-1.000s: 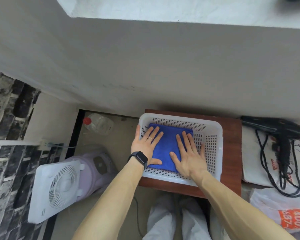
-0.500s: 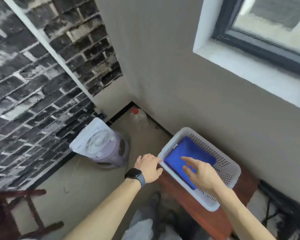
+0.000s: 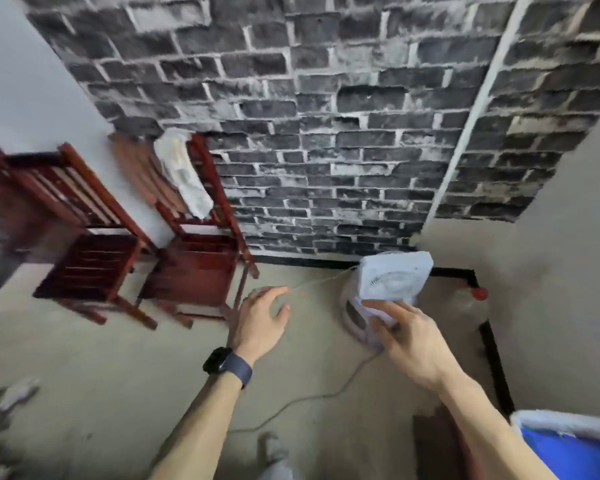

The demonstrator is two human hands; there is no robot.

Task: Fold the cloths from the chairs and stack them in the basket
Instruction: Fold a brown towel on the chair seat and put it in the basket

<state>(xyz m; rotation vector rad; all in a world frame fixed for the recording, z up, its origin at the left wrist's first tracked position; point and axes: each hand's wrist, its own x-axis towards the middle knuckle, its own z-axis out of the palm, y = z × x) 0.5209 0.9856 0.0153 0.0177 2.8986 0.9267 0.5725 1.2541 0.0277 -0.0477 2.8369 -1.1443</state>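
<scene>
A white cloth (image 3: 184, 174) hangs over the back of the nearer of two dark red wooden chairs (image 3: 201, 268) against the brick wall. A second chair (image 3: 84, 258) stands to its left with nothing on it. The white basket (image 3: 565, 422) shows only at the bottom right corner, with the folded blue cloth (image 3: 575, 455) inside. My left hand (image 3: 260, 320), with a black watch on the wrist, hangs in the air with relaxed fingers and holds nothing. My right hand (image 3: 406, 337) is also empty, its fingers loosely spread, out in front of the fan.
A white and lilac fan (image 3: 388, 289) stands on the floor by the wall corner, its cable (image 3: 309, 396) trailing across the floor towards me. A bottle with a red cap (image 3: 471, 299) sits in the corner. The brown table edge (image 3: 437, 441) lies beside the basket.
Both hands have left the blue cloth and the basket. The view has swung left, from the basket to the chairs and the brick wall.
</scene>
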